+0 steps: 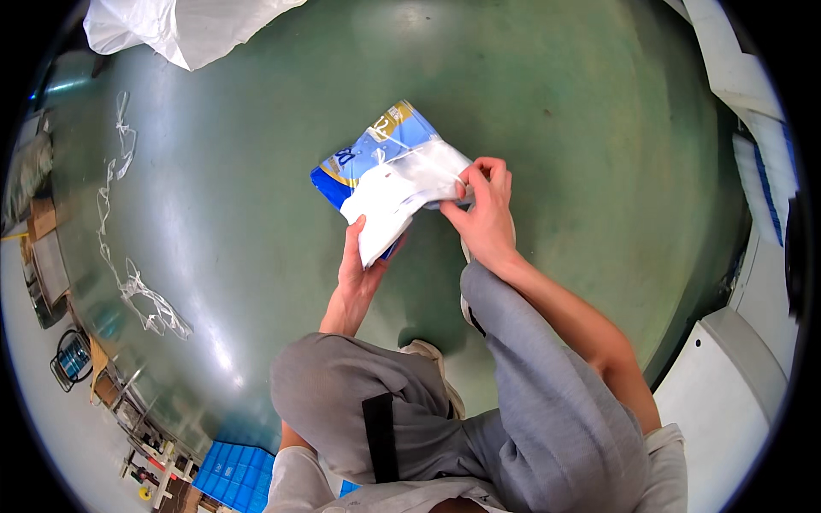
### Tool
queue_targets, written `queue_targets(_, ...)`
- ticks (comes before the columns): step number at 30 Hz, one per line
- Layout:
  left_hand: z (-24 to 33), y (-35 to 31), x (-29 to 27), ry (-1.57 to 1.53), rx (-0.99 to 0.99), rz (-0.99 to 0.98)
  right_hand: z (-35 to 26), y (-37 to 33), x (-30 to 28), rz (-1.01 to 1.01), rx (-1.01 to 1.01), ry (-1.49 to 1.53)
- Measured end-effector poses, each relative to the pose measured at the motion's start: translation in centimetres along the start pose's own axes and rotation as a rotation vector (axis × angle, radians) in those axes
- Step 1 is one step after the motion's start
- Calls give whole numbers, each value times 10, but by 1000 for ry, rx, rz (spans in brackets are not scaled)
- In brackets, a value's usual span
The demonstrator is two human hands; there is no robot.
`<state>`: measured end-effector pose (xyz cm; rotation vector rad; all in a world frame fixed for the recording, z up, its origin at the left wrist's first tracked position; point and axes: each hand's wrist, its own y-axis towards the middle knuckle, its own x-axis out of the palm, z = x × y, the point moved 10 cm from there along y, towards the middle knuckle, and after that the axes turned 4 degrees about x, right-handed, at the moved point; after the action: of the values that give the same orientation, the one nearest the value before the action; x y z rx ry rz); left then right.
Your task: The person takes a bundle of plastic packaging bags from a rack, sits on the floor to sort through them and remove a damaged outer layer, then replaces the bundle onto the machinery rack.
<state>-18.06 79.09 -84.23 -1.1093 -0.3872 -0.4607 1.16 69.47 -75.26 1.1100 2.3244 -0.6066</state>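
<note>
A blue package [402,128] with gold and white print, seemingly flat and soft, is held over the floor in front of my knees. White string crosses its top, with a small knot or loop [380,156] near the middle. A loose white sheet [376,205] covers its near side and hangs down. My left hand [355,269] grips the package's near lower edge, thumb on top of the sheet and fingers hidden beneath. At the right end, my right hand [486,209] has thumb and fingers bent in a pinch, apparently on the white string there.
Tangled white string [141,291] lies on the green floor [231,171] to the left. A white plastic bag [197,30] is at the far left. A blue crate [235,474] stands at the near left, white cabinets [718,385] along the right. My shoes are below the package.
</note>
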Motion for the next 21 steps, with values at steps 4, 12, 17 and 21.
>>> queue_targets(4,-9,9,16,-53,7,-37,16,9,-2,187,-50,128)
queue_targets(12,-12,8,-1,-40,12,9,38,38,6,-387,-80,42)
queue_targets(17,-5,9,-52,82,-157,-46,70,81,12,-356,-406,-264)
queue_targets(21,10,20,-98,536,-176,-35,63,138,22,-181,-297,-370)
